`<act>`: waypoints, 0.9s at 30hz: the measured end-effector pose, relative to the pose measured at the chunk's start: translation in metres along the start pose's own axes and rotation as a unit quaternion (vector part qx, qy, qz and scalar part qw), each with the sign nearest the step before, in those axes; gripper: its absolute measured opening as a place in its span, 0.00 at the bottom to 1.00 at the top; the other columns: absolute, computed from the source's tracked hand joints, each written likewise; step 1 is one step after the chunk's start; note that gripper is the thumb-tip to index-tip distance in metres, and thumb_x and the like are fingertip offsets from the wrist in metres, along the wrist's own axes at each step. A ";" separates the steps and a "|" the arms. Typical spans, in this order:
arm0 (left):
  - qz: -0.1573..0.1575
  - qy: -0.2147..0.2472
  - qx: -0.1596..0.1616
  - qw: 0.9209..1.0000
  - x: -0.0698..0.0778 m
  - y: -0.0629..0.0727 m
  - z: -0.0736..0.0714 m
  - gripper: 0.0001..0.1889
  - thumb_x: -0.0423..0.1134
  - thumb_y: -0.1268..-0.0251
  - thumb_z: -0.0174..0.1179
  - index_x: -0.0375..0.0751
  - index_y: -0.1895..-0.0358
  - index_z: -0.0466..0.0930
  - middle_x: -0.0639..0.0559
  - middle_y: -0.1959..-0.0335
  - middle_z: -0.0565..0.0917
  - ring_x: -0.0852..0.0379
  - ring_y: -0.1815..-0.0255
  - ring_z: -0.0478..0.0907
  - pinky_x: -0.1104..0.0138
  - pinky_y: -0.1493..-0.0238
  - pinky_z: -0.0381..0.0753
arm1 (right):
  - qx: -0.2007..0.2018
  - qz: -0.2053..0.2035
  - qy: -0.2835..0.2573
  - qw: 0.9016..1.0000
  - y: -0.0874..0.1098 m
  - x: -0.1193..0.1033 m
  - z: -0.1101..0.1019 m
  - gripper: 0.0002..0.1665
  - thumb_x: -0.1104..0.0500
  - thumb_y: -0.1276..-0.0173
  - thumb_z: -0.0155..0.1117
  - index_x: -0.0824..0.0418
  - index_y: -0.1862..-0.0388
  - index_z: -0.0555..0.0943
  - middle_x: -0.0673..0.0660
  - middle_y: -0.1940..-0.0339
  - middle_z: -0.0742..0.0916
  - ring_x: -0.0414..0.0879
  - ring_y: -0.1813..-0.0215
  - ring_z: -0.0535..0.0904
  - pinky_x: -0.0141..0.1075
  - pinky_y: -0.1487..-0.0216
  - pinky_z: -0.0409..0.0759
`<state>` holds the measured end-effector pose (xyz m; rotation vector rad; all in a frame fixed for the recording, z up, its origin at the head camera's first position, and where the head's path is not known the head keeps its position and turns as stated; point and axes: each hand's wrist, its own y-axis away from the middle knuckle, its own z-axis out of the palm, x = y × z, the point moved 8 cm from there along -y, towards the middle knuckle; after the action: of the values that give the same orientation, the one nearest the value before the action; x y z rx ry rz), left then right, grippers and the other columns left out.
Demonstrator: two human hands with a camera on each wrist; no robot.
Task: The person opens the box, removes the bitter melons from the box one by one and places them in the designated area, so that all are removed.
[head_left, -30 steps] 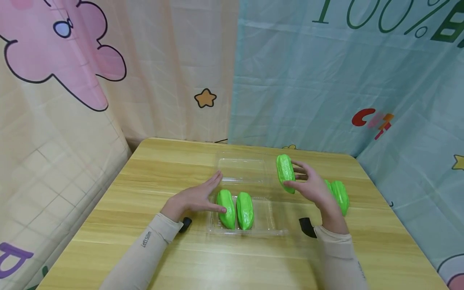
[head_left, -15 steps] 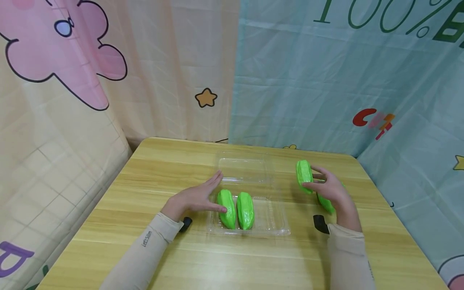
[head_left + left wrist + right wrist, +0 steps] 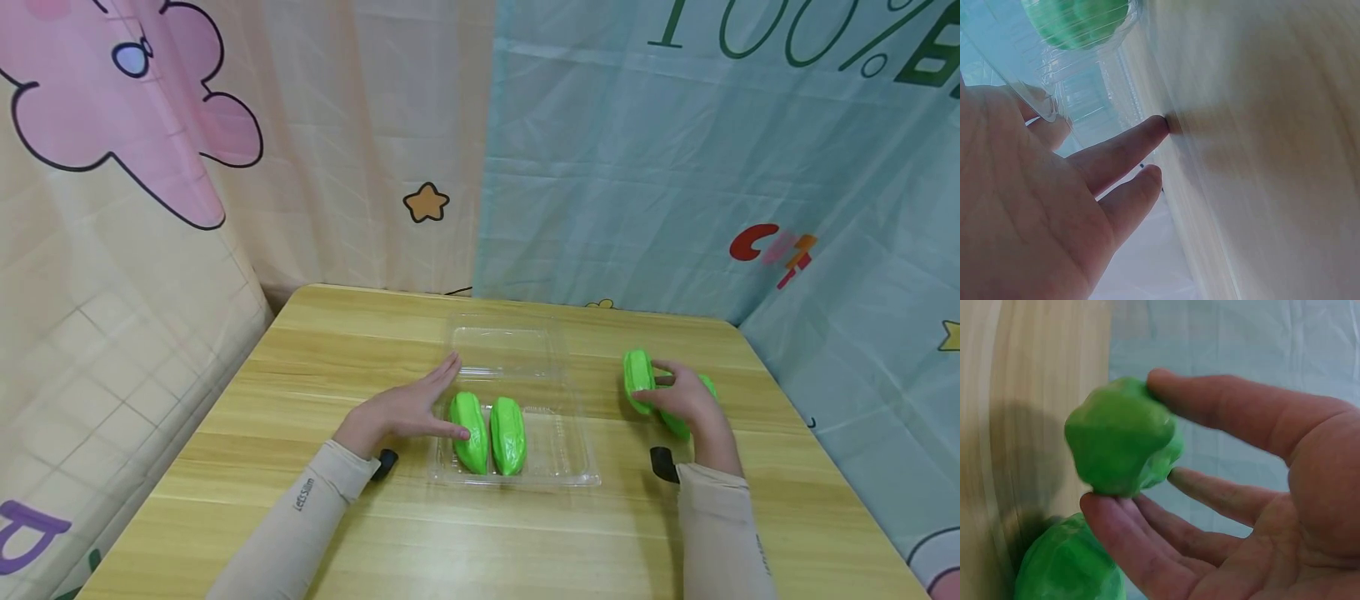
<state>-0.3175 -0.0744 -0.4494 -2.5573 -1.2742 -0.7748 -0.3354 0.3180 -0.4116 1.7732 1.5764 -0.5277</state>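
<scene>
My right hand (image 3: 686, 400) pinches a shiny, ridged green gourd (image 3: 637, 375) between thumb and fingertips at the table's right. In the right wrist view its lobed end (image 3: 1116, 434) faces the camera, above another green gourd (image 3: 1066, 569). That other gourd (image 3: 675, 425) and a further one (image 3: 708, 385) are partly hidden by the right hand. My left hand (image 3: 408, 412) rests at the left side of a clear plastic clamshell box (image 3: 517, 481), fingers extended. Its thumb overlaps the left gourd (image 3: 467, 417) in the box; a second gourd (image 3: 508, 437) lies beside it.
The box's hinged lid (image 3: 502, 350) lies folded back behind it. All this stands on a wood-grain table (image 3: 480, 542), with printed curtains (image 3: 360, 167) hanging along the back and sides. Bare tray floor (image 3: 551, 442) shows at the box's right.
My right hand has carried the gourd rightward from near the box, then lowered it beside the other loose gourds. The left hand and the box have stayed almost in place.
</scene>
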 end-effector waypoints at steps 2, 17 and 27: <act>0.000 -0.001 0.000 1.000 0.000 0.000 0.000 0.65 0.74 0.43 0.60 0.40 0.18 0.32 0.46 0.17 0.32 0.48 0.19 0.39 0.51 0.27 0.62 | 0.001 0.004 0.017 1.000 -0.001 0.001 0.000 0.54 0.55 0.33 0.71 0.73 0.21 0.50 0.81 0.30 0.67 0.73 0.32 0.66 0.62 0.38 0.72; 0.002 -0.004 -0.002 1.000 0.000 0.000 0.000 0.65 0.75 0.44 0.60 0.40 0.18 0.31 0.47 0.17 0.31 0.50 0.19 0.37 0.53 0.26 0.59 | -0.008 0.003 0.068 0.998 0.001 0.000 0.004 0.52 0.59 0.35 0.71 0.76 0.23 0.52 0.83 0.33 0.68 0.74 0.36 0.69 0.61 0.41 0.74; -0.002 -0.004 -0.003 1.000 0.000 0.000 0.000 0.65 0.75 0.43 0.60 0.41 0.18 0.31 0.47 0.17 0.31 0.50 0.19 0.37 0.53 0.25 0.57 | -0.005 0.004 0.113 0.994 0.002 0.000 0.002 0.51 0.60 0.37 0.72 0.78 0.25 0.55 0.83 0.36 0.71 0.74 0.38 0.70 0.61 0.41 0.73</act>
<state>-0.3177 -0.0746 -0.4498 -2.5664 -1.2830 -0.7711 -0.3334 0.3161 -0.4129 1.8840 1.7183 -0.3234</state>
